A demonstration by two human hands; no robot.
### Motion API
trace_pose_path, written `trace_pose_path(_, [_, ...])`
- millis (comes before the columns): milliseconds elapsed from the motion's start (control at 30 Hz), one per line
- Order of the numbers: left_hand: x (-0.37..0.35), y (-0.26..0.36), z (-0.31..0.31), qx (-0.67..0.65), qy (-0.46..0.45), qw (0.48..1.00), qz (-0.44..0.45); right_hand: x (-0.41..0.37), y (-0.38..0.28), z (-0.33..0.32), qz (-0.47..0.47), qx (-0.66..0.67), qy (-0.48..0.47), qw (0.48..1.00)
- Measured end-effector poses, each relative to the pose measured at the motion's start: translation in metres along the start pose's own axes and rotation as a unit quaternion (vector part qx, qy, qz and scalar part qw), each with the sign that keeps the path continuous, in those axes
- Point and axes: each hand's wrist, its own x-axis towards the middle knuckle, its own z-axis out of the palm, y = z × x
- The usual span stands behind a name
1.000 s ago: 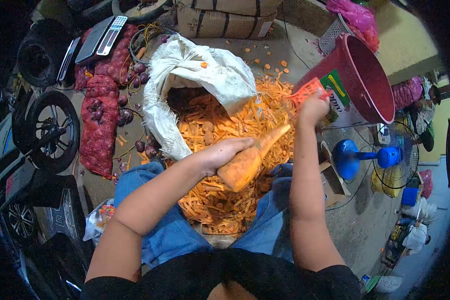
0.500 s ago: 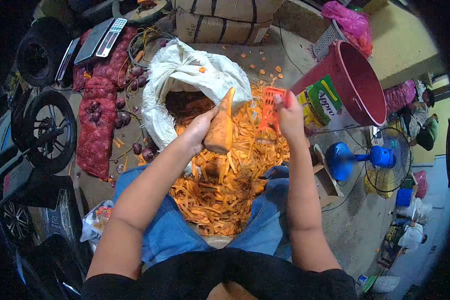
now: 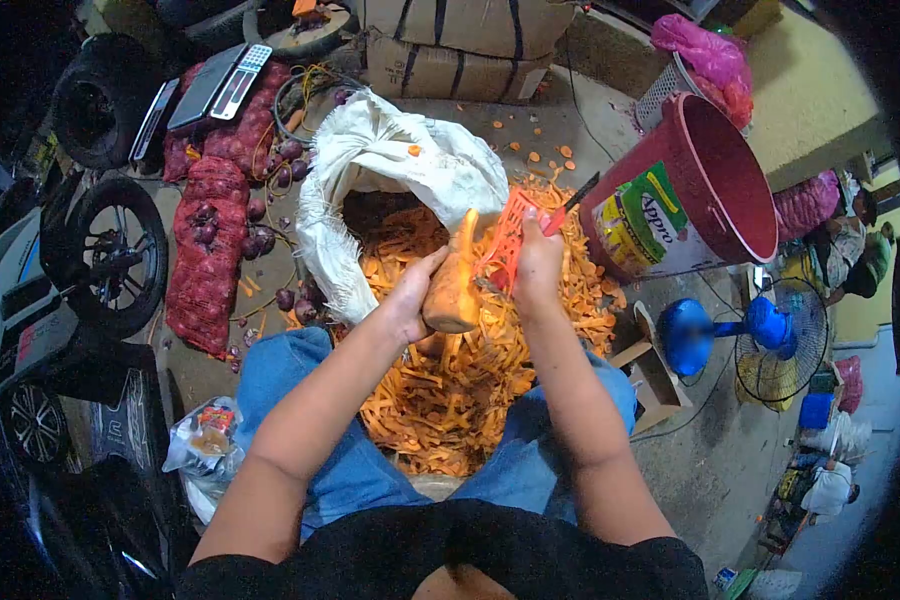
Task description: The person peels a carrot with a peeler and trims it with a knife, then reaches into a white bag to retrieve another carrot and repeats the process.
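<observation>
Floor (image 3: 595, 120), two hands (image 3: 410, 295) (image 3: 538, 268), one carrot (image 3: 453, 292), one peeler (image 3: 505, 240)

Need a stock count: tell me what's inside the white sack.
The white sack shows a dark hollow at its mouth, with orange pieces at the front edge. The folded cloth hides the depth, and the carrot in the left hand covers part of the opening.
</observation>
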Motion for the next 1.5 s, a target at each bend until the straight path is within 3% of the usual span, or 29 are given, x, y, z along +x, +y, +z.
trace_pose_path(33, [0.003,-0.002,-0.002,0.007,-0.001,1.0,-0.002,-0.001,0.003,0.0,-0.001,-0.002,0.002,1.0])
trace_pose_path(100, [0.014,-0.003,-0.004,0.023,0.0,1.0,-0.016,0.0,0.014,-0.004,-0.01,-0.193,0.036,0.981])
trace_pose_path(133, [0.017,-0.001,-0.002,0.043,0.002,0.999,-0.026,0.0,0.018,-0.002,-0.068,-0.166,-0.013,0.984])
trace_pose_path(167, [0.017,-0.001,0.0,0.043,0.003,0.999,-0.025,0.0,0.019,-0.001,-0.068,-0.165,-0.013,0.984])
trace_pose_path(233, [0.013,-0.002,0.009,0.084,0.051,0.995,-0.013,-0.005,0.016,0.0,-0.16,-0.237,-0.033,0.958])
trace_pose_path(367, [0.01,-0.006,0.011,0.135,0.057,0.989,-0.01,-0.004,0.016,-0.005,-0.143,-0.313,-0.034,0.938])
trace_pose_path(467, [0.001,-0.016,0.014,0.234,0.032,0.969,-0.072,0.035,0.009,-0.018,-0.245,-0.345,0.118,0.898])
trace_pose_path(533, [-0.007,-0.02,0.017,0.256,0.018,0.962,-0.09,0.066,0.003,-0.04,-0.335,-0.419,0.222,0.814])
trace_pose_path(600, [-0.014,-0.019,0.019,0.244,-0.007,0.966,-0.091,0.087,-0.007,-0.065,-0.3,-0.377,0.314,0.818])
trace_pose_path(633, [-0.017,-0.013,0.021,0.247,-0.007,0.965,-0.092,0.089,-0.012,-0.069,-0.299,-0.375,0.317,0.818])
trace_pose_path(700, [-0.019,-0.002,0.024,0.187,0.026,0.979,-0.081,0.09,-0.02,-0.073,-0.209,-0.295,0.314,0.878])
trace_pose_path(733, [-0.014,-0.001,0.019,0.157,0.035,0.986,-0.053,0.081,-0.019,-0.062,-0.225,-0.229,0.261,0.911])
trace_pose_path(800, [-0.003,0.001,0.011,0.124,0.038,0.991,-0.039,0.052,-0.015,-0.033,-0.161,-0.171,0.166,0.958])
trace_pose_path(867, [0.01,-0.001,0.004,0.06,0.02,0.998,-0.011,0.012,-0.011,-0.009,-0.145,-0.234,0.038,0.961])
trace_pose_path(933, [0.007,0.0,0.01,0.064,0.011,0.998,-0.004,-0.015,-0.003,0.005,-0.218,-0.328,-0.032,0.919])
trace_pose_path(1000, [0.002,0.0,0.017,0.064,0.001,0.998,0.0,-0.004,0.006,-0.006,-0.202,-0.311,-0.012,0.929])
trace_pose_path(1033, [-0.003,-0.002,0.02,0.14,-0.002,0.989,-0.046,0.004,0.009,-0.01,-0.188,-0.292,0.008,0.938])
trace_pose_path(1067, [-0.006,-0.004,0.021,0.215,-0.006,0.972,-0.09,0.005,-0.006,-0.001,-0.272,-0.275,0.073,0.919])
trace_pose_path(1133, [-0.01,-0.017,0.023,0.203,-0.021,0.974,-0.098,0.066,0.004,-0.047,-0.334,-0.412,0.21,0.821])
trace_pose_path(1200, [-0.013,-0.018,0.024,0.206,-0.031,0.971,-0.112,0.08,-0.016,-0.065,-0.297,-0.341,0.261,0.853])
trace_pose_path(1233, [-0.013,-0.014,0.024,0.21,-0.037,0.971,-0.111,0.091,-0.02,-0.078,-0.297,-0.34,0.261,0.853])
trace_pose_path(1300, [-0.013,-0.006,0.021,0.215,-0.042,0.97,-0.109,0.109,-0.017,-0.101,-0.25,-0.129,0.278,0.918])
trace_pose_path(1333, [-0.012,-0.003,0.02,0.183,-0.022,0.979,-0.091,0.096,-0.026,-0.088,-0.199,-0.09,0.279,0.935])
trace_pose_path(1367, [-0.01,-0.001,0.019,0.15,-0.001,0.986,-0.073,0.082,-0.031,-0.073,-0.199,-0.091,0.278,0.935])
trace_pose_path(1433, [-0.001,-0.002,0.015,0.12,0.013,0.991,-0.062,0.051,-0.036,-0.039,-0.137,-0.071,0.175,0.973])
trace_pose_path(1467, [0.005,-0.002,0.012,0.087,0.006,0.995,-0.039,0.027,-0.04,-0.02,-0.099,-0.099,0.114,0.984])
trace_pose_path(1500, [0.008,-0.001,0.01,0.055,-0.002,0.998,-0.017,0.024,-0.03,-0.018,-0.123,-0.148,0.08,0.978])
